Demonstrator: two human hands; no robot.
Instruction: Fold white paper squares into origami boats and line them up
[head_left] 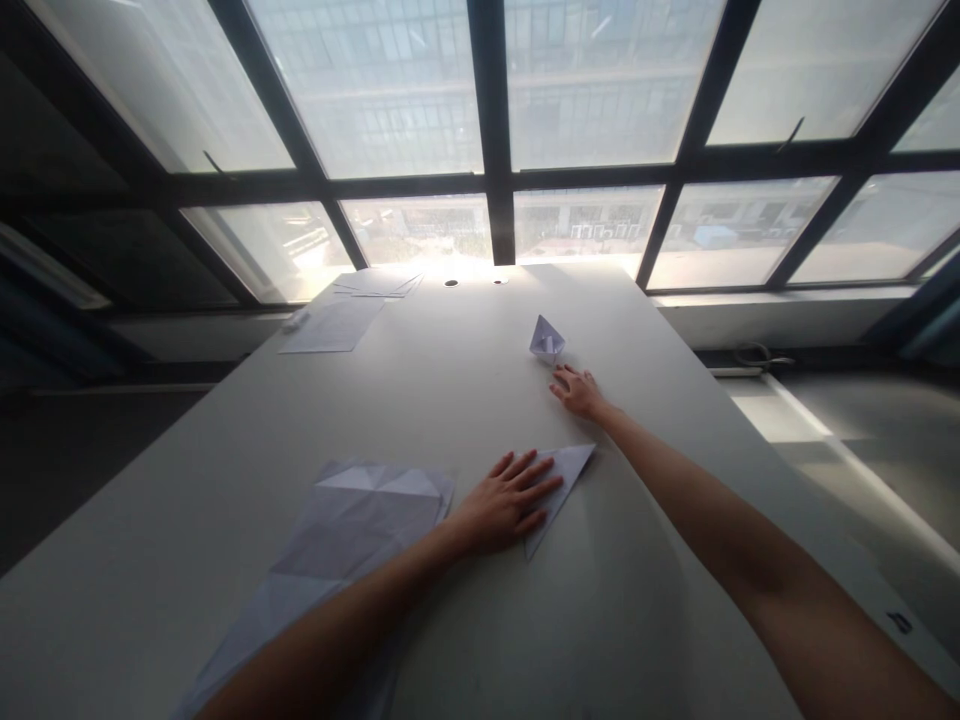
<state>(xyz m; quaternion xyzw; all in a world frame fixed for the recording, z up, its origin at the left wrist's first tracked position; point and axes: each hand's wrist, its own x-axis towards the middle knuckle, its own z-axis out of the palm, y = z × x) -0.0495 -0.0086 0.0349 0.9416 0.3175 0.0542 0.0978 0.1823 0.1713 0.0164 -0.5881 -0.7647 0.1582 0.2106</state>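
Observation:
My left hand (506,497) lies flat, fingers spread, on a folded white paper triangle (564,472) near the table's middle. My right hand (579,391) is stretched far forward, palm down, fingers loosely apart, just short of a small folded paper boat (547,339) that stands upright on the table; hand and boat look barely apart. Neither hand holds anything. A creased, unfolded sheet of paper (352,530) lies left of my left forearm and partly under it.
The long white table (420,400) runs to a wall of large windows. Loose paper sheets (334,325) and a thin stack (379,284) lie at the far left end. Two small round holes (451,283) sit near the far edge. Floor drops away on both sides.

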